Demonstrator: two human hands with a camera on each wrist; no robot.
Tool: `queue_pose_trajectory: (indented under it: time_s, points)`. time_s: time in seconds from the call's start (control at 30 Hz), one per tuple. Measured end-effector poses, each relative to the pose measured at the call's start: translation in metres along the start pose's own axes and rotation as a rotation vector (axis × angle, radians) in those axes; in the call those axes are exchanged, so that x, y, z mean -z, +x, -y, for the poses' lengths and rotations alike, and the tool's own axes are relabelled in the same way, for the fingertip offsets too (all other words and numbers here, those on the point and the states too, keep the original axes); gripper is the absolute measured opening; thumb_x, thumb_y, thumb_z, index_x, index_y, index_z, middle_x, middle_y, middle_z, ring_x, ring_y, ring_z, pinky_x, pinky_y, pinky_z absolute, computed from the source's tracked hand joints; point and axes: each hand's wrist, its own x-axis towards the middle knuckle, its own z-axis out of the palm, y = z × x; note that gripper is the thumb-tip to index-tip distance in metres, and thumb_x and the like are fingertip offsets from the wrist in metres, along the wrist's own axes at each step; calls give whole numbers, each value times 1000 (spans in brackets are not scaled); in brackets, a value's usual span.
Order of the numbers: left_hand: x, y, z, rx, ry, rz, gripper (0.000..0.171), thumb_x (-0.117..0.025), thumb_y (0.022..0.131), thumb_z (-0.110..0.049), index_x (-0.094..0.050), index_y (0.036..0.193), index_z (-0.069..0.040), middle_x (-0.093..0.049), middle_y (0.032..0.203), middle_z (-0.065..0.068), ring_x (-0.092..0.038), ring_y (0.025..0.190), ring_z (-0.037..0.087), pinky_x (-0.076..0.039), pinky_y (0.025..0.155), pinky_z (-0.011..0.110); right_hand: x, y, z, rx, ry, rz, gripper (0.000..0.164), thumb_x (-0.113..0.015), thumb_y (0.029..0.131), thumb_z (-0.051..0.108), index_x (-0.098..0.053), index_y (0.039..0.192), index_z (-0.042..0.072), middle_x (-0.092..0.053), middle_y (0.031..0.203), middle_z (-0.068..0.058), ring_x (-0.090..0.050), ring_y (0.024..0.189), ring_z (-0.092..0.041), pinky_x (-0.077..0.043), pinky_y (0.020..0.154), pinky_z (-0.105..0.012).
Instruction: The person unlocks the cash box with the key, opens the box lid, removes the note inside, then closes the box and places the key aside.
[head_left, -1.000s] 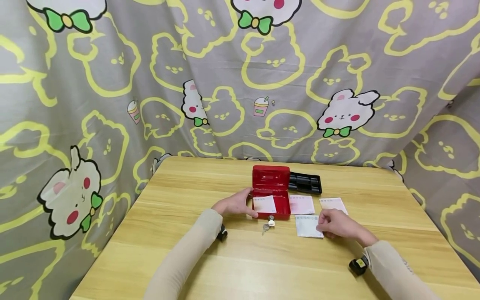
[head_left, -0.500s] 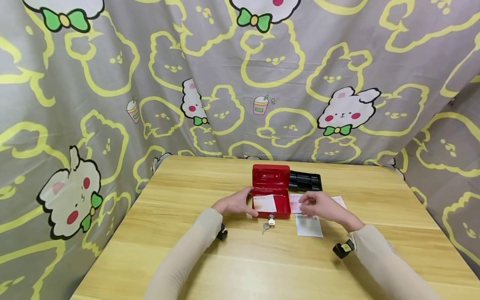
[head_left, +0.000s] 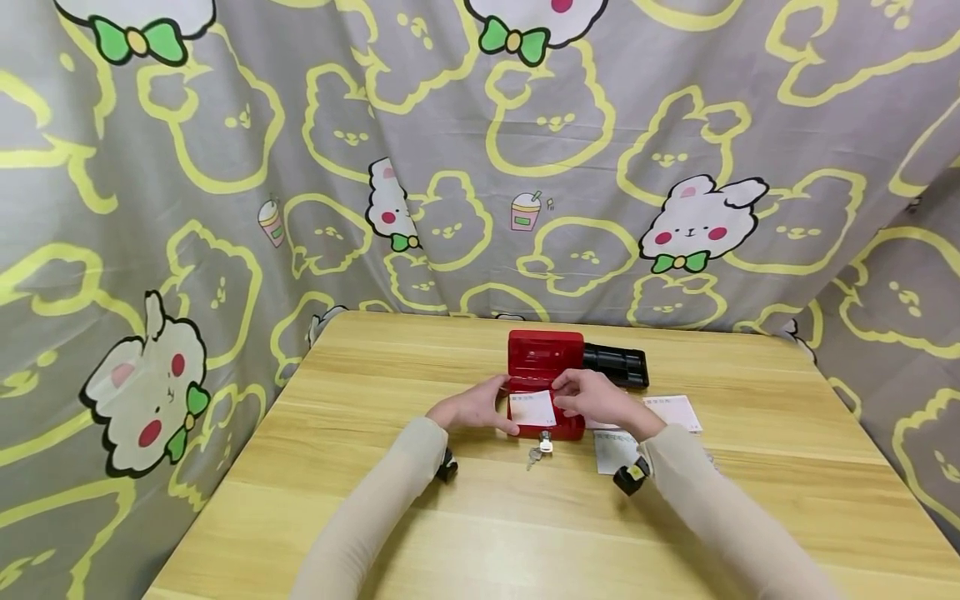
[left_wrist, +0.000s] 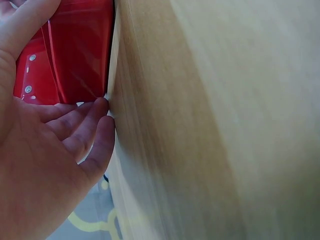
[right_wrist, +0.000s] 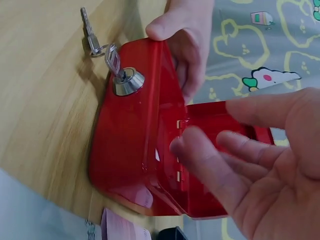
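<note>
An open red cash box (head_left: 525,432) stands on the table, lid raised at the back, with a whitish paper slip (head_left: 531,408) at its left. My left hand (head_left: 474,407) grips the box's left end, thumb at the front and fingers behind. In the left wrist view, that hand's fingertips (left_wrist: 102,105) touch the red wall. Over the box's right end is my right hand (head_left: 596,396), fingers bent and apart; in the right wrist view I see nothing between its fingers (right_wrist: 210,160). A key (right_wrist: 113,60) sits in the front lock, a second key (right_wrist: 90,32) hanging from it.
A black compartment tray (head_left: 622,367) lies behind and right of the box. Right of the box, a pinkish slip (head_left: 602,423) and a greenish slip (head_left: 611,450) are partly covered by my right arm. Another pale slip (head_left: 672,412) lies farther right. A patterned curtain (head_left: 450,208) backs the table.
My right hand has moved left, from the greenish slip across the pinkish one to above the box. My left hand stays on the box.
</note>
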Motion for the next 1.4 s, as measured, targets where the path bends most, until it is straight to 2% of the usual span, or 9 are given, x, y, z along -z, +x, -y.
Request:
queue_pose_trajectory:
  time_s: [0.3,0.5,0.77,0.93,1.2,1.4]
  points:
    - [0,2,0,-13,16,5,105,-82,71,-40,-20,149,-5,-29,151,9,-25,138,19,-22,112,35,-12,17,-4,-55,-211,-38,23,-63,88,6,-59,107,-6,-66,89,-10,-64,66,-17,-54,63,-29]
    - [0,2,0,-15,-5,6,105,-82,71,-40,-20,149,-5,-28,151,9,-24,138,19,-21,112,36,-15,22,-5,-67,-243,-57,22,-63,86,4,-60,105,-7,-67,86,-10,-64,63,-14,-54,63,-29]
    - [-1,1,-1,-9,-21,11,107,-82,71,-38,-17,150,-5,-24,153,9,-21,139,20,-20,112,36,-20,29,-11,-56,-249,-49,22,-57,84,-2,-62,105,-6,-66,83,-10,-63,60,-14,-54,55,-27]
    - [0,1,-2,-5,-10,10,107,-82,71,-38,-17,150,-4,-24,153,10,-21,140,21,-20,112,37,-20,31,-12,-55,-207,-51,22,-53,82,-6,-63,102,-5,-65,84,-10,-63,64,-15,-54,56,-27]
    - [-1,0,-1,-8,-13,11,107,-83,71,-38,-18,149,-5,-26,152,9,-23,139,20,-21,112,36,-21,30,-12,-61,-154,-38,16,-58,85,-3,-63,100,-4,-63,82,-9,-62,66,-16,-55,61,-29]
    - [0,0,1,-1,-11,4,106,-83,71,-39,-19,149,-4,-26,152,11,-24,139,22,-21,112,38,-22,29,-15,-74,45,-33,14,-59,88,-1,-62,101,-5,-61,88,-13,-66,73,-20,-57,69,-33]
